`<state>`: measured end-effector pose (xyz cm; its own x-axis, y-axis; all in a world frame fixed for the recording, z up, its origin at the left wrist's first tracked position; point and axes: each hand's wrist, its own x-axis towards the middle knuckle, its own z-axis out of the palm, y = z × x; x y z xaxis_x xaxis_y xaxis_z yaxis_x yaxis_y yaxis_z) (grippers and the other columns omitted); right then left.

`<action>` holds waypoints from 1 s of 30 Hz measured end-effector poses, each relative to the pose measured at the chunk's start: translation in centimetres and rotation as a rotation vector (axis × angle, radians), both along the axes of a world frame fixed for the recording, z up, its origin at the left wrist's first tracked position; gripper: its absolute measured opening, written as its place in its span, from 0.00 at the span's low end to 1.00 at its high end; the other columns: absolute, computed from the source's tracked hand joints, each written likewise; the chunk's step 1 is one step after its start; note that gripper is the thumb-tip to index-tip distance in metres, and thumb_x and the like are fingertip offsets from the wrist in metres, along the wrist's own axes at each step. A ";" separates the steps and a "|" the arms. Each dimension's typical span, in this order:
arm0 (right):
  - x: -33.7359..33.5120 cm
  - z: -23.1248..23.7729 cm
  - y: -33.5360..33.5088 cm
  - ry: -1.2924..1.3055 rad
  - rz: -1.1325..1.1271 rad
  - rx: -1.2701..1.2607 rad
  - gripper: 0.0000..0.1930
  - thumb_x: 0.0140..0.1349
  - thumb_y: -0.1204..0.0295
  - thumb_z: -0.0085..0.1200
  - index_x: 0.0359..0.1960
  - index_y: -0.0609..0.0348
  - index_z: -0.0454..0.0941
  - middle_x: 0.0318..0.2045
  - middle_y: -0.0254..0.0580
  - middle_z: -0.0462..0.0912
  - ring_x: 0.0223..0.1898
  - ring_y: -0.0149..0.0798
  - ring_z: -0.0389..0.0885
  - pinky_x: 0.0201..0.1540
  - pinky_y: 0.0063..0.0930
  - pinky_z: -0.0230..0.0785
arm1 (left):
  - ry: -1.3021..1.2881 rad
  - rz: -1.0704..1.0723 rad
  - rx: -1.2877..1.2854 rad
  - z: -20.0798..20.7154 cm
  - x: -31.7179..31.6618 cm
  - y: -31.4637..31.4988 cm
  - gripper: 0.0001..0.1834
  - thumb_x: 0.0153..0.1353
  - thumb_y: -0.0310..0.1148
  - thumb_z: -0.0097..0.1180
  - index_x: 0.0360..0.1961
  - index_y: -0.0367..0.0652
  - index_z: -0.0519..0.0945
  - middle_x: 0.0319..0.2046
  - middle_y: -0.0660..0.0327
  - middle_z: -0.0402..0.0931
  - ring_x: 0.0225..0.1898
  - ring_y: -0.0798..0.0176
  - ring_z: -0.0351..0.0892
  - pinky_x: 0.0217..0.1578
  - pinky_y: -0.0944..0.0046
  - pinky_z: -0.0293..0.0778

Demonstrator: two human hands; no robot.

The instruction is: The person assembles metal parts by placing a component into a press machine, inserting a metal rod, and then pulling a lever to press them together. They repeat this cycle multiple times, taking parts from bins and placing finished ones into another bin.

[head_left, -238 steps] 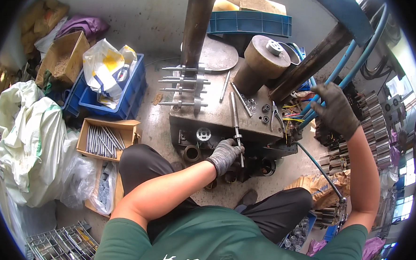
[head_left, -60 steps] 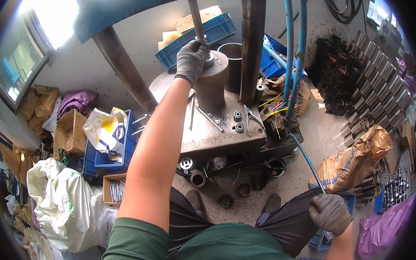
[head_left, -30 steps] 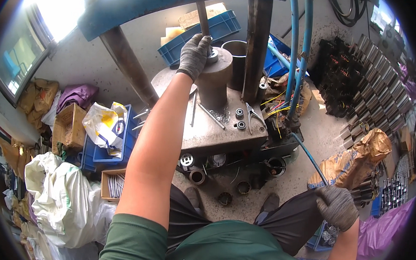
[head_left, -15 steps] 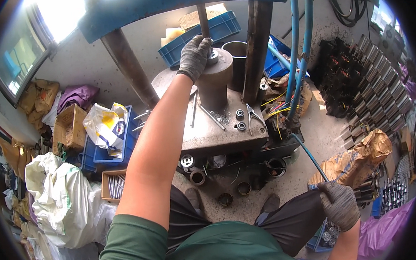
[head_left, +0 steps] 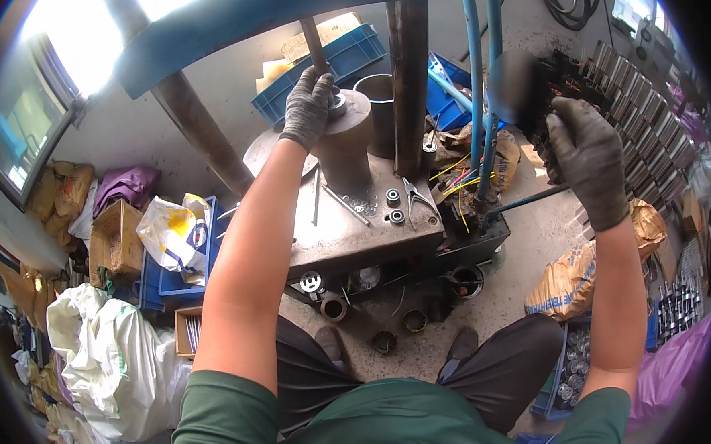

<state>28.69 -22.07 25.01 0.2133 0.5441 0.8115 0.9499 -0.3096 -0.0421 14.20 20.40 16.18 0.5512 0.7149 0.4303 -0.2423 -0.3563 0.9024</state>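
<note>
Raised from a moment ago, our right gloved hand (head_left: 590, 158) curls its fingers near the dark-blue metal lever (head_left: 534, 197); its hold is hidden. Our left grey-gloved hand (head_left: 307, 107) closes around the slim steel rod (head_left: 312, 41), probably centring it over the silver ring (head_left: 338, 106) on the round grey pedestal (head_left: 347, 157).

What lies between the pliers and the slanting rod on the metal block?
In the head view, two small round parts lie nearer the pliers, and tiny shiny pieces lie nearer the rod.
</note>
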 end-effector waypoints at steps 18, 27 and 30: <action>-3.7 -1.5 -3.5 0.038 0.007 -0.072 0.08 0.66 0.69 0.62 0.41 0.61 0.83 0.33 0.52 0.84 0.37 0.54 0.85 0.42 0.45 0.78 | -0.459 -0.252 0.075 -6.6 -7.3 -14.7 0.17 0.74 0.38 0.63 0.57 0.43 0.76 0.42 0.64 0.80 0.43 0.68 0.79 0.41 0.69 0.77; -14.6 -6.3 -9.3 0.110 0.412 -0.146 0.16 0.60 0.67 0.66 0.47 0.62 0.81 0.38 0.49 0.86 0.36 0.55 0.85 0.38 0.48 0.77 | 0.031 -0.099 -1.123 -17.8 -14.6 -22.7 0.26 0.76 0.58 0.53 0.38 0.43 0.78 0.19 0.68 0.70 0.18 0.66 0.71 0.22 0.62 0.78; -14.9 -6.6 -5.6 0.202 0.491 -0.169 0.16 0.58 0.67 0.67 0.46 0.62 0.82 0.37 0.51 0.87 0.36 0.55 0.86 0.39 0.47 0.79 | 0.091 -0.079 -1.326 -18.6 -14.7 -21.0 0.22 0.78 0.52 0.51 0.35 0.45 0.77 0.19 0.68 0.70 0.18 0.65 0.69 0.22 0.61 0.76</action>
